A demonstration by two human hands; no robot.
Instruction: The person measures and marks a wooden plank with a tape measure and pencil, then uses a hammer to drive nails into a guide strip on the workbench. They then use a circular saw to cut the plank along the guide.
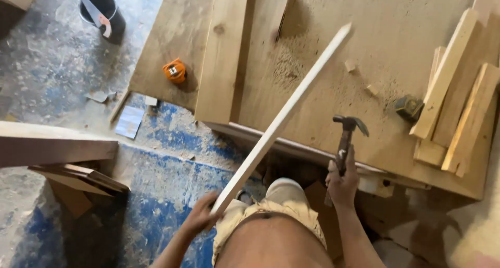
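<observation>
**Slat in one hand, hammer in the other**

Slat (284,117) first: a long, thin strip of pale wood, gripped at its near end by the left hand (200,218) and running up and away to the right, its far tip hanging over the sawdust-covered plywood sheet (396,33). It looks light enough for one hand, but so slim that it would likely flex or whip if swung, and could snap under a sideways load. Held at the very end, as now, the far tip is hard to steer; a grip nearer the middle would balance it better. The raw sawn edges may carry splinters.

The left hand is closed around that near end, fingers wrapped over the wood. The right hand (342,182) is clamped on the handle of a claw hammer (346,138), whose dark steel head stands upright just above the fist. The hammer is head-heavy and rigid, and the hand holds it low on the handle.

Beyond the left hand lies a wide plank (221,54) on the plywood, with an orange tape measure (174,71) just beside it. Beyond and to the right of the right hand a stack of short offcuts (458,106) leans together, a small dark object near its foot. Far off past the left hand, a black bucket (104,10) stands on the blue-stained floor (172,158) with a handsaw in it.
</observation>
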